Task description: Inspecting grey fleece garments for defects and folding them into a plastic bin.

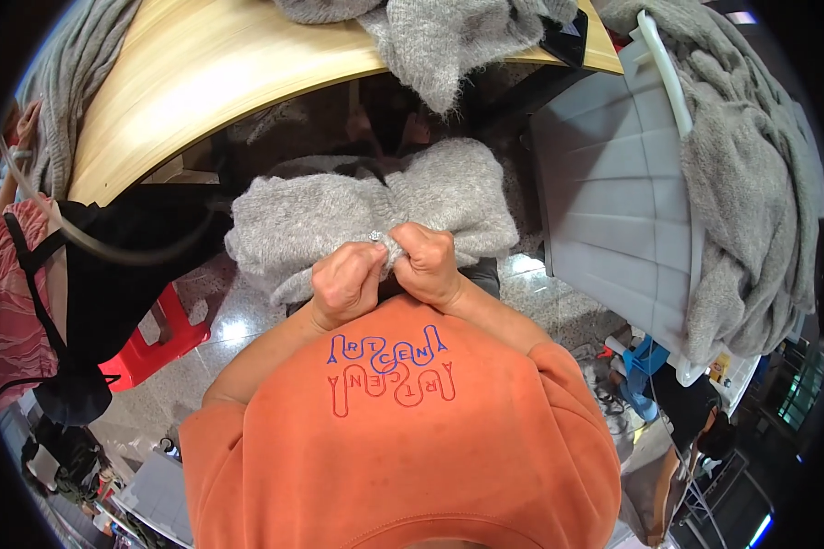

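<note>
A fuzzy light grey knit garment [302, 218] lies bunched across my lap. My left hand [348, 282] is closed, its fingers pinching the garment's near edge at the middle. Right beside it my right hand [425, 263] grips the same edge, thumb and fingers pressed together. A small shiny spot [375, 237] shows on the knit between the two hands; I cannot make out what it is. The fingertips are mostly hidden in the fabric.
Ahead curves a wooden table [220, 55] with more grey knitwear [458, 46] hanging over its edge and a dark phone-like object [566, 38]. A grey plastic bin [613, 183] draped with grey knits [746, 174] stands right. At left are a red stool [167, 340] and another person's arm [14, 174].
</note>
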A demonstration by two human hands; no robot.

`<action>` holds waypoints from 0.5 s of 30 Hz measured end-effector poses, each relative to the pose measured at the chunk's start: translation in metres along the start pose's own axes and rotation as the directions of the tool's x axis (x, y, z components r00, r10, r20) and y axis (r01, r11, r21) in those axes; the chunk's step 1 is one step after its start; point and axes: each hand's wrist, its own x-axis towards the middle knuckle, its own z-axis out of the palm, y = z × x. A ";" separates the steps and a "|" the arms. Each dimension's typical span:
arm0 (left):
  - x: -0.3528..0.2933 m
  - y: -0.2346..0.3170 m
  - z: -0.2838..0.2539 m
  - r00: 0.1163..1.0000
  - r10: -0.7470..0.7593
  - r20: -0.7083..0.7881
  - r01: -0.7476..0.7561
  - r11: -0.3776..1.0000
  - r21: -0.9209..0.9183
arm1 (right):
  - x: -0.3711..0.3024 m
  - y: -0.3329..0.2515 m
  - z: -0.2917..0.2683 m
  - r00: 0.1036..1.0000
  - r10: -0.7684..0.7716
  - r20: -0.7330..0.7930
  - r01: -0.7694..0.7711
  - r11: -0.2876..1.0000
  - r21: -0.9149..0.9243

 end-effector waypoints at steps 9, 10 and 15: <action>-0.003 0.001 0.001 0.986 -0.146 0.077 0.158 0.967 -0.198 | 0.005 0.000 -0.007 0.976 -0.205 -0.075 0.208 0.978 0.035; -0.004 0.000 0.001 0.992 -0.118 0.052 0.127 0.969 -0.213 | 0.007 0.001 -0.009 0.976 -0.205 -0.073 0.208 0.977 0.036; -0.011 0.008 0.000 0.932 -0.362 0.022 0.351 0.886 -0.302 | 0.011 0.001 -0.012 0.928 -0.372 0.021 0.371 0.928 0.035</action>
